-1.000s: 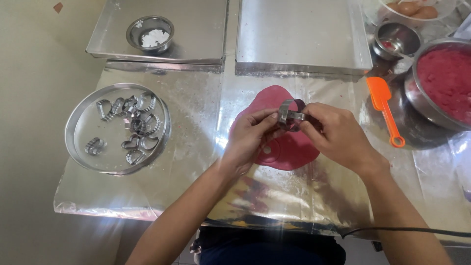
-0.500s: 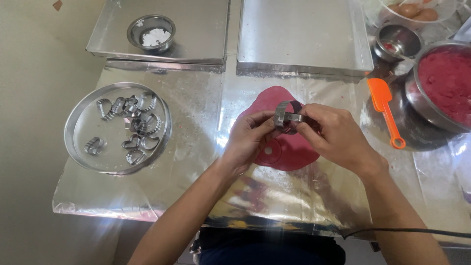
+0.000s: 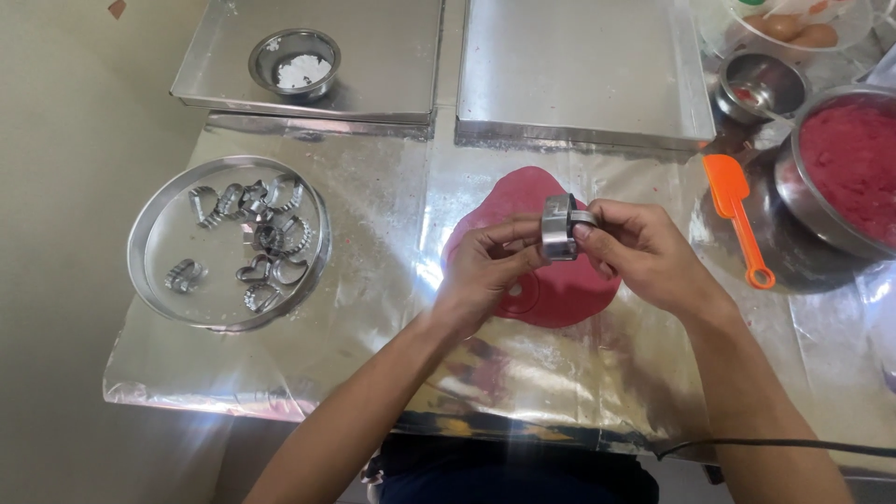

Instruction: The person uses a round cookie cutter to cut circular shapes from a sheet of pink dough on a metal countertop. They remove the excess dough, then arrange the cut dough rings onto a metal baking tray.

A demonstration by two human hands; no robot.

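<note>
- Now both hands meet above the pink dough sheet (image 3: 551, 280), clamped together on one round metal cutter (image 3: 558, 227).
- Left hand (image 3: 487, 271) grips its near side; right hand (image 3: 644, 252) pinches its far edge.
- Cutter stands on edge, opening facing sideways, just above the dough.

Two bare forearms run up from the bottom edge to the left hand (image 3: 485, 271) and the right hand (image 3: 644, 252), with no sleeves anywhere along them up to the fingers (image 3: 509, 245). No rings show on the fingers, and no watch, band or glove sits behind them at either wrist. The fingernails are short and unpainted as far as can be seen. Well below the fingers, between the two forearms, a strip of dark navy clothing (image 3: 504, 471) covers the person's lap
</note>
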